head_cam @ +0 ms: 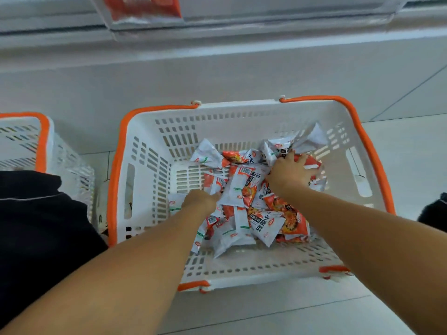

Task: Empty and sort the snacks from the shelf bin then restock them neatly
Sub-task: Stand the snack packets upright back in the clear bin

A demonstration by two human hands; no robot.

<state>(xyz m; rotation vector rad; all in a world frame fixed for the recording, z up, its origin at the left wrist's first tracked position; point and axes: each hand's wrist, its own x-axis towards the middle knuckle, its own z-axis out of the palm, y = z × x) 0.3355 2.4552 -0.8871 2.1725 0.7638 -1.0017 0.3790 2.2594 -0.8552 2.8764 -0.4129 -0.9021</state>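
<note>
Basket: a white slotted basket (147, 151) with orange rim and handles sits on the pale tiled floor (399, 151), right below the person, its long sides running left to right.
Snacks: a loose heap of small white-and-orange packets (238, 187) lies on the basket's bottom, crowded toward the middle and right; the far-left part of the bottom shows bare slots. Packets overlap at all angles, some face up, some on edge against the right wall.
Left hand: the left hand (200, 201) is down inside the basket at the left edge of the heap, fingers curled and tucked in among the packets. Whether it has actually closed on one I cannot tell, since the fingertips are buried.
Right hand: the right hand (291, 174) lies on the far-right part of the heap, fingers spread and bent over an orange packet, pressing on it from above; the grip looks loose, not clamped.
Arms: both bare forearms reach in from the near side, well apart from each other.
Second basket: another white-and-orange basket (36, 141) stands just beside the first, on the left, partly out of view.
Shelf: a white shelf unit (242, 68) rises behind the baskets; at the top a clear bin (142, 10) holds something orange, too blurred to read.
Clothing: dark cloth (41, 226) covers the lower left.
</note>
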